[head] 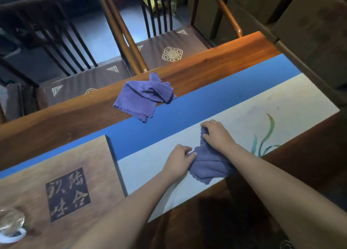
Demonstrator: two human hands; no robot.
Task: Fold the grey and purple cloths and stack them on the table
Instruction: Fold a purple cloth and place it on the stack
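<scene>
Purple cloth point(208, 164), bunched, is held on the pale table runner point(244, 117) near the table's near edge: its left edge is pinched by the left hand point(177, 159), its upper corner gripped by the right hand point(216, 133). Another crumpled purple cloth point(144, 96) lies well apart, across the runner's blue band point(187, 107) and the wooden table point(56, 122).

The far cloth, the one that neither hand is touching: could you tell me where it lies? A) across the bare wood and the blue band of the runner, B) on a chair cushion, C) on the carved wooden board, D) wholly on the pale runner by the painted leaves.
A: the far cloth lies crumpled, partly on the wooden table and partly on the runner's blue band.
</scene>
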